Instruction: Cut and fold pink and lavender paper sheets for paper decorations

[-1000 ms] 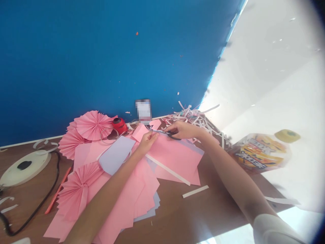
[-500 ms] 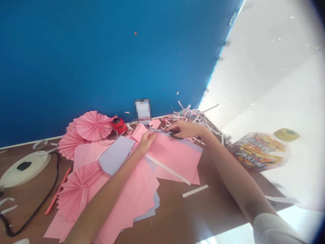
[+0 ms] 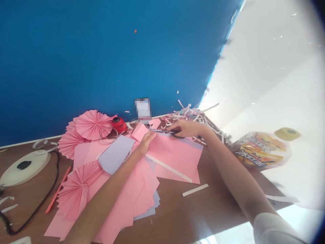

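Note:
My right hand [image 3: 186, 128] is closed round the handles of a pair of scissors [image 3: 159, 130], whose blades point left along the top edge of a pink sheet of paper [image 3: 177, 152]. With closed fingers, my left hand [image 3: 147, 142] pinches that sheet at its upper left corner, close to the blade tips. A narrow white strip [image 3: 170, 168] lies slantwise across the sheets below. Under my left forearm spreads a pile of pink paper [image 3: 127, 203], with a lavender piece [image 3: 116, 155] on top. Pleated pink paper fans [image 3: 93, 124] rest to the left.
Shredded paper strips [image 3: 193, 115] heap against the blue wall. At the right stands a large drink bottle [image 3: 261, 150] with a yellow cap. A red round object [image 3: 118, 125], an orange stick [image 3: 58, 189], a pale oval device [image 3: 27, 168] and a black cord [image 3: 38, 210] occupy the left side.
Both hands keep nearly the same place at the sheet's top edge. The scissors and right hand have shifted only very slightly; the view has moved a little.

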{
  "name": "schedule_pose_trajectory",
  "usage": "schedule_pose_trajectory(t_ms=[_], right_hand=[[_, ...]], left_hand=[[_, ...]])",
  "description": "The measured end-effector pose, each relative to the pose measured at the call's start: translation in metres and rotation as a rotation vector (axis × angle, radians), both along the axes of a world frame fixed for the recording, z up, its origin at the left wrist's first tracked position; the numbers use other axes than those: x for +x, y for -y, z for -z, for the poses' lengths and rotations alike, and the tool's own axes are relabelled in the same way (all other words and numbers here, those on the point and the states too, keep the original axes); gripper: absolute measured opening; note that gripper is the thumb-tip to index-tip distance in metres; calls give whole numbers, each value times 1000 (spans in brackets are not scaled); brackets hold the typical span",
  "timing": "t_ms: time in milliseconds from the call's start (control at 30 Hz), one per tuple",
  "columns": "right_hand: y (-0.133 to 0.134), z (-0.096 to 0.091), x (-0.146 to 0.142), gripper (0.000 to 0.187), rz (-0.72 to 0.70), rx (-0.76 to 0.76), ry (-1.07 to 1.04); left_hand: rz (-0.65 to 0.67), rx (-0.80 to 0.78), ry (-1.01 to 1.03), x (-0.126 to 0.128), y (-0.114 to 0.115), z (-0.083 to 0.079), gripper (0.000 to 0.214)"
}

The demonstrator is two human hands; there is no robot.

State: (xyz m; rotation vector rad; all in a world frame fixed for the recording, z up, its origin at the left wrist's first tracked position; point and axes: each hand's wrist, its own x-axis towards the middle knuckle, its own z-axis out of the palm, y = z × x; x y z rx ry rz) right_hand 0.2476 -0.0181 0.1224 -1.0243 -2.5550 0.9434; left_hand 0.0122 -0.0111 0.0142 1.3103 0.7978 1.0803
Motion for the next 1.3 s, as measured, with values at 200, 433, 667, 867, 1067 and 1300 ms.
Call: schedule_pose_trajectory(t_ms=[200,433,667,867,1067,1300], right_hand=[[-2,4,-1,36,-8,2,-34],[-3,6,-2,38,-30,-12,-49],[-6,10,-3,37,-38,-1,-71],[-5,8,-3,34,199,97,-43],[-5,12,-8,32,269,341,73],[-5,19,-15,37,289,501,239]], left_hand=[[-83,67,-17,0,-8,8,34],[-185,78,-104,-4,-7,7,19],[-178,38,-86,-3,-7,10,21],[61,186,-103,5,-2,-5,37],[8,294,-110,4,-4,-5,40],[48,-6,96,-5,-10,-13,34]])
